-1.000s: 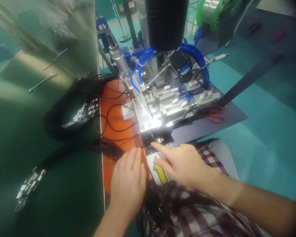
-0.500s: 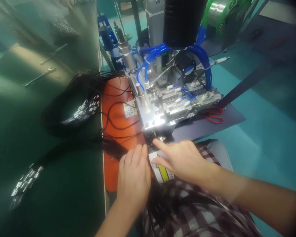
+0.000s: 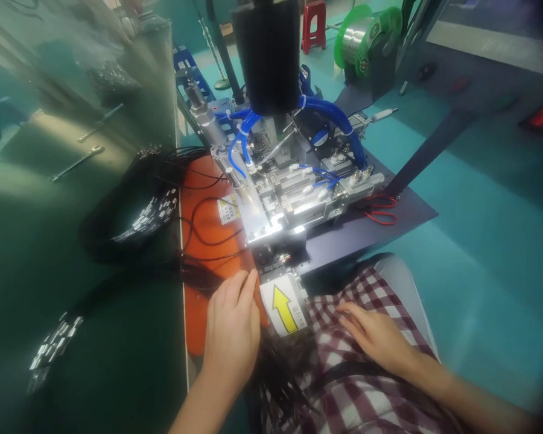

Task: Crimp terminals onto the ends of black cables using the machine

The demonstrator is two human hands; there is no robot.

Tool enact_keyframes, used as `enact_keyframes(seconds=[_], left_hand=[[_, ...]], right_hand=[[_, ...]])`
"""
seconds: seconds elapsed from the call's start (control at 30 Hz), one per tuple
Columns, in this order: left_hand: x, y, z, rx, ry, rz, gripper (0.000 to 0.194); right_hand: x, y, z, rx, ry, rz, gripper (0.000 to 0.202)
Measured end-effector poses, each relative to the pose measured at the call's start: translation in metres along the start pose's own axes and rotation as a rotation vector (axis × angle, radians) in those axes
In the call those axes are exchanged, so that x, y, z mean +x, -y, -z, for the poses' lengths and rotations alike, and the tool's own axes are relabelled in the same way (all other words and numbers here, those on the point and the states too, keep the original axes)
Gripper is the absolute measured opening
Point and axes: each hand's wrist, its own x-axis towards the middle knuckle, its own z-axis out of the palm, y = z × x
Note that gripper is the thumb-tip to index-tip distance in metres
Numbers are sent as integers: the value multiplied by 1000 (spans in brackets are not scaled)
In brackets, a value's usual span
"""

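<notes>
Resting flat, left hand (image 3: 232, 328) lies open on the orange mat (image 3: 208, 232) beside the yellow arrow label (image 3: 283, 307) | right hand (image 3: 374, 333) has withdrawn from the machine's front slot (image 3: 280, 260), now open on the checked lap (image 3: 344, 392), holding nothing | slot left unattended.

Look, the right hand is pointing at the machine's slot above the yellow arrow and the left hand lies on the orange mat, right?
Not quite. In the head view the right hand rests flat on the checked cloth, off the machine. The left hand does lie on the orange mat, beside the yellow arrow.
</notes>
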Motion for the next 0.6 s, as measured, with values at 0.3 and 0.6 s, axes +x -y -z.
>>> enact_keyframes(seconds=[0.3,0.6], left_hand=[[-1,-16,-1,22,-40,175,41],[-1,-22,8,108,2,228,42]], right_hand=[[-1,-8,-2,-22,99,-17,36],[6,1,-1,-35,114,7,37]])
